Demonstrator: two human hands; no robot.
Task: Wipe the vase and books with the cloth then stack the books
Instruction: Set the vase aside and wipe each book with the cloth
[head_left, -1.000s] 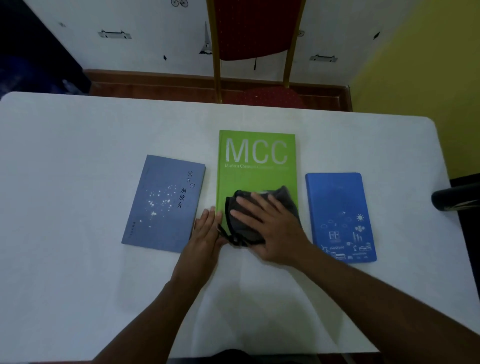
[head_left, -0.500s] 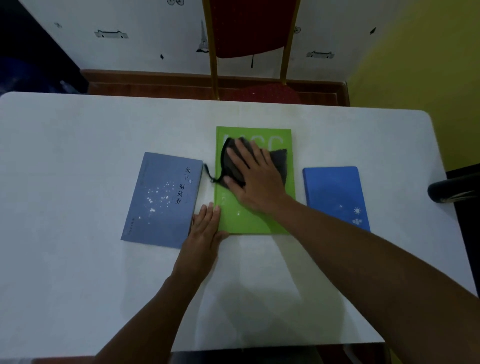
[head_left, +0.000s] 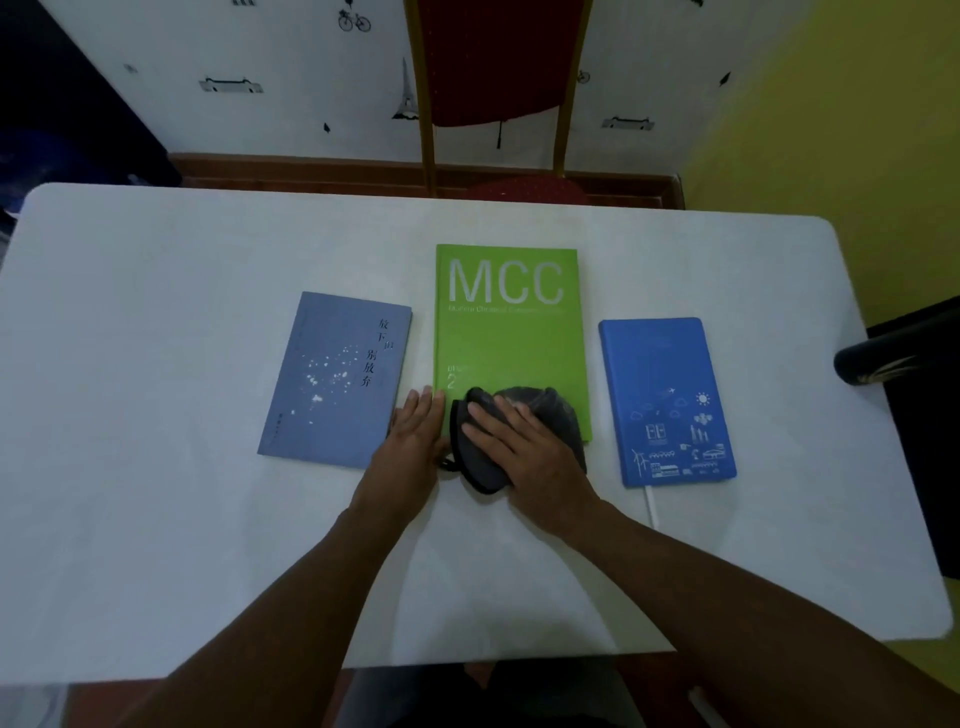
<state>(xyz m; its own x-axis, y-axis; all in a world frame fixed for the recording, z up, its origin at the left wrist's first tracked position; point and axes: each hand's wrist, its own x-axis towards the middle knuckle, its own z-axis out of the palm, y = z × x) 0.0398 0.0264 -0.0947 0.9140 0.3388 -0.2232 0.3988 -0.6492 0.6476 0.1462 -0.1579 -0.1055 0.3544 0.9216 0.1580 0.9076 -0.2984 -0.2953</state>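
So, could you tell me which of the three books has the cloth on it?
The green MCC book in the middle; the right hand presses the dark cloth on its near edge.

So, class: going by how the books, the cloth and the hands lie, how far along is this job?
Done: nothing can be confirmed; no vase is in view. In hand: the right hand presses the dark cloth on the green book's near edge, with the left hand flat beside it. Left: all three books, including the grey-blue book and blue notebook, lie unstacked.
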